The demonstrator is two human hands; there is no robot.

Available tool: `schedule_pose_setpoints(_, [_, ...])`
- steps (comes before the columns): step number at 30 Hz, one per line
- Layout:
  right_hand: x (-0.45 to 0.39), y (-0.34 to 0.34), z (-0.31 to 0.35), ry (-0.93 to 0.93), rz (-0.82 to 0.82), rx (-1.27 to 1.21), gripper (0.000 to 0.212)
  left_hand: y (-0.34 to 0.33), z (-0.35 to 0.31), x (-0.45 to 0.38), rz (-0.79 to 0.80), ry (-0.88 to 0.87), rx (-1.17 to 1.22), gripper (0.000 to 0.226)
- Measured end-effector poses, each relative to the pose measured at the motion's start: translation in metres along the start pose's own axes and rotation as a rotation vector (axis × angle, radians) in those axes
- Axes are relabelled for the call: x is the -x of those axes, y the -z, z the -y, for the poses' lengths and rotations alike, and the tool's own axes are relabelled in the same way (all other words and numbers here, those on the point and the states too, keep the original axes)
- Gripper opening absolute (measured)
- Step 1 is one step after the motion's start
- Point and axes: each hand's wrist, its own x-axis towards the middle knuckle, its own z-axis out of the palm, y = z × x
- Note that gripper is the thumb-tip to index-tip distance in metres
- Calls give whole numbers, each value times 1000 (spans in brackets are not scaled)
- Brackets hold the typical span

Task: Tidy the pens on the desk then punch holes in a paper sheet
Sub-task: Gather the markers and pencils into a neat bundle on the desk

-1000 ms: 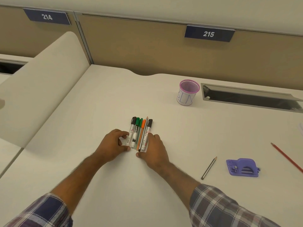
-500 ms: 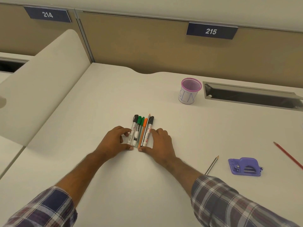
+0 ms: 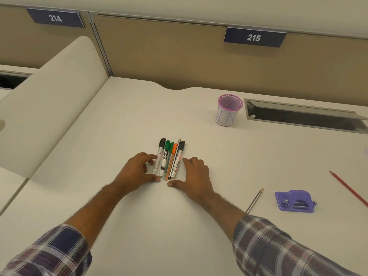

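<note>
Several pens and markers [image 3: 169, 158] lie side by side in a tight row on the white desk [image 3: 139, 120], caps pointing away from me. My left hand [image 3: 137, 172] rests on the desk at the row's left side, fingertips against the leftmost marker. My right hand [image 3: 196, 174] lies at the right side, fingers beside the black-capped marker, thumb near the row's lower ends. A purple hole punch [image 3: 294, 201] sits at the right. A striped pencil [image 3: 254, 200] lies between it and my right arm. A red pencil [image 3: 348, 189] lies at the far right.
A pink mesh cup [image 3: 229, 110] wrapped in white paper stands behind the pens. A cable slot [image 3: 302, 116] is cut into the desk at the back right. A rounded divider [image 3: 49, 96] borders the left side. A white paper edge [image 3: 366, 152] shows at the right border.
My right hand has drawn slightly away from the rightmost marker, with its thumb spread out. The pens stay in their row.
</note>
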Motion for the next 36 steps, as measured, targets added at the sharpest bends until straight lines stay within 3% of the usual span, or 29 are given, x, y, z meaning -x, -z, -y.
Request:
schedule_pose_setpoints(5, [17, 7, -15, -68, 4, -68, 86, 0, -7, 7, -17, 33, -45, 81])
schedule_pose_setpoints(12, [53, 22, -42, -169, -74, -151, 64, -9, -16, 21, -92, 92, -3, 76])
schedule_pose_setpoints(19, [82, 52, -61, -249, -187, -185, 37, -51, -69, 41, -283, -53, 32, 41])
schedule_pose_setpoints(22, [94, 68, -71, -254, -260, -250, 28, -79, -105, 48, -221, -140, 69, 27])
schedule_pose_setpoints(26, [106, 88, -79, -282, -366, -325, 42, -118, -158, 52, -91, -187, 102, 21])
schedule_pose_setpoints(30, [111, 104, -88, -318, -393, -364, 43, -155, -205, 48, 29, -144, 75, 28])
schedule_pose_setpoints(36, [134, 134, -119, -249, -490, -331, 22, -181, -230, 46, 121, -47, -94, 30])
